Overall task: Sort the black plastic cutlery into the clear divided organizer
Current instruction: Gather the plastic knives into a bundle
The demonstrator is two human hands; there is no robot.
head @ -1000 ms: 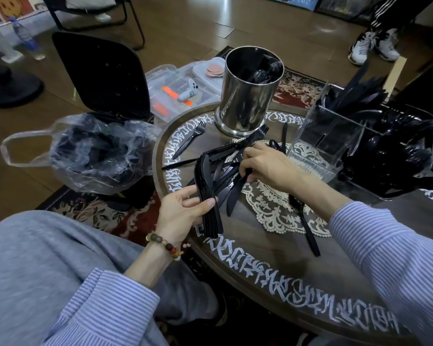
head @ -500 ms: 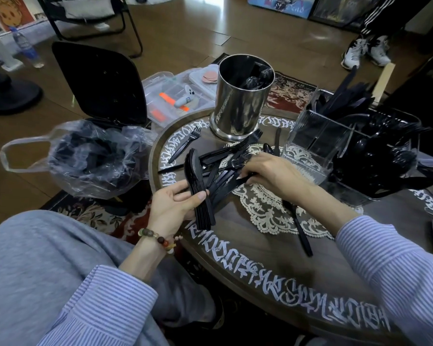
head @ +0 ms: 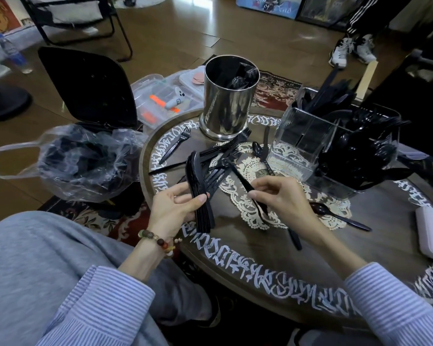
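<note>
Head view: the left hand [head: 171,211] grips a stack of black knives [head: 200,193] at the round table's [head: 235,258] near-left rim. The right hand [head: 280,198] pinches one black utensil [head: 238,172] above the doily; its type is unclear. The clear organizer [head: 303,143] stands far-right, its rear compartments hidden behind cutlery.

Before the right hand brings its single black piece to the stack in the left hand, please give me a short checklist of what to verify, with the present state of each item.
1. Left hand grips the stack of black plastic cutlery firmly: ok, thumb lies across it.
2. Right hand has a secure pinch on the single black plastic piece: ok.
3. The single piece is the same type as the stack: cannot tell, its far end merges with the loose black cutlery pile.
4. Path between the hands is free: ok, only open table between them.
5. Clear divided plastic organizer has an empty front compartment: ok.
6. Stack ends are aligned: cannot tell.
</note>
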